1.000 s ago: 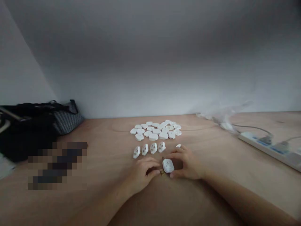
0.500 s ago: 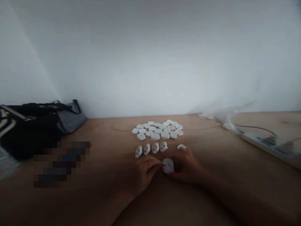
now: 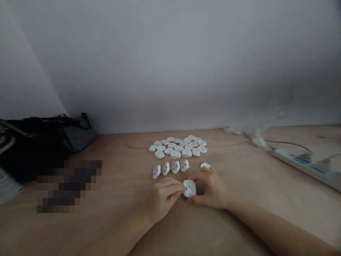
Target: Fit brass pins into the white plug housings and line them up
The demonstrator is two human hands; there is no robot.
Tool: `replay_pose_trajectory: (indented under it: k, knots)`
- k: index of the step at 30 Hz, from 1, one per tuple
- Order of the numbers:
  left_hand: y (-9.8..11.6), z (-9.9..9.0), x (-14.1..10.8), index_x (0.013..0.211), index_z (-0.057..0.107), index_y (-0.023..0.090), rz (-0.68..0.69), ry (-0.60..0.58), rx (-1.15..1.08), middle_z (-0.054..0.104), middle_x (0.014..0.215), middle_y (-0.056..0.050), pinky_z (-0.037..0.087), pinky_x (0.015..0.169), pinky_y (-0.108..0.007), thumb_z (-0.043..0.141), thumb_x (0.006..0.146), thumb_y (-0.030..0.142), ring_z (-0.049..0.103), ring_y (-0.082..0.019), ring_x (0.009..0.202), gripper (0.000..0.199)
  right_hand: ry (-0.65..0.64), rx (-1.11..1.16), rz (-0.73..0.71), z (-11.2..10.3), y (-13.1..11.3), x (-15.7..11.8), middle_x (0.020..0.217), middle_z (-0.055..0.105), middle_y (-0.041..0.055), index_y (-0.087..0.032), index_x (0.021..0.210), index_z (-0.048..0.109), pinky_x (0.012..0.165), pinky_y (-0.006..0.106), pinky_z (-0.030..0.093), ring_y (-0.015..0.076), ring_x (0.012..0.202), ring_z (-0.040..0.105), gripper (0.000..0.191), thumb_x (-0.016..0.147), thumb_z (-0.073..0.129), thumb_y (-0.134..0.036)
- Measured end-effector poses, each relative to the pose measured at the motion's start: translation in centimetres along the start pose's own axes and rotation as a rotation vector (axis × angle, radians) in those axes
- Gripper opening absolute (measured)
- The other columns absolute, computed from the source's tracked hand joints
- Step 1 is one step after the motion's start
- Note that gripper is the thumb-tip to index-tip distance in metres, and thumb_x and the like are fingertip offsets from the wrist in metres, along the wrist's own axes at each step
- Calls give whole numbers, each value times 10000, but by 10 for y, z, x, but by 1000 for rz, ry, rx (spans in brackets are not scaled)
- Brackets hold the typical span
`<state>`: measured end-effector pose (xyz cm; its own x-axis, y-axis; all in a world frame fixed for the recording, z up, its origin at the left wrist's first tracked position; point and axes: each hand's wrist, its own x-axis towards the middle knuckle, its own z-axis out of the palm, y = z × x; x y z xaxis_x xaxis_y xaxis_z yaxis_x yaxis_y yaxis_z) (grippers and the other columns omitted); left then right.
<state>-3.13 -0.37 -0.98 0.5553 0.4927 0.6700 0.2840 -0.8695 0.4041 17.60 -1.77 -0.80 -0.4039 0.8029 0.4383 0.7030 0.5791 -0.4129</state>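
White socket piece mid-surface, fingers at both edges

Far left: black bag slumped against the wall, its striped panel facing right. Below it, a pale item cut off by the picture edge; cannot make out what. Just right of that, on the wooden surface, a dark long shape, blocked out by pixels, slanting up to the right.

Centre-left: left hand, thumb and fingers drawn narrow, tips at the left edge of the socket piece. Whether they also pinch some small part, cannot tell. Beyond this hand, a row of four white pieces, propped tilted, dark holes showing, slight gaps between. Behind the row, a loose cluster of white pieces, many touching, near the wall.

Centre: the socket piece, tilted, holed face toward the viewer, between the two hands.

Right of it: right hand, thumb below and finger above, holding the piece by its right side. Another white piece shows past its knuckles, partly hidden; held or lying, cannot tell.

Far right: crumpled clear plastic, grey cable, white power strip with plugs in it.
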Motion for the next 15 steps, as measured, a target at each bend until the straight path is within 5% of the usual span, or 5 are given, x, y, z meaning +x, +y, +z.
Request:
replay_pose_trajectory:
  k: [9, 15]
  knots:
    - [-1, 4, 1, 861, 693, 165, -8, 50, -4, 693, 787, -50, 535, 678, -257, 610, 822, 170, 644, -157, 734, 91, 37, -10, -11, 2, -1, 0, 846, 693, 7, -259, 911, 669, 820, 389, 347, 232, 816, 561, 390, 556, 751, -401]
    - [1, 0, 2, 937, 710, 217, 23, -41, 100, 669, 1057, -76, 496, 862, -377, 623, 820, 225, 570, -230, 1024, 146, 38, -34, -43, 1, -1, 0, 807, 686, 8, -259, 953, 662, 779, 369, 357, 216, 776, 564, 398, 589, 726, -410]
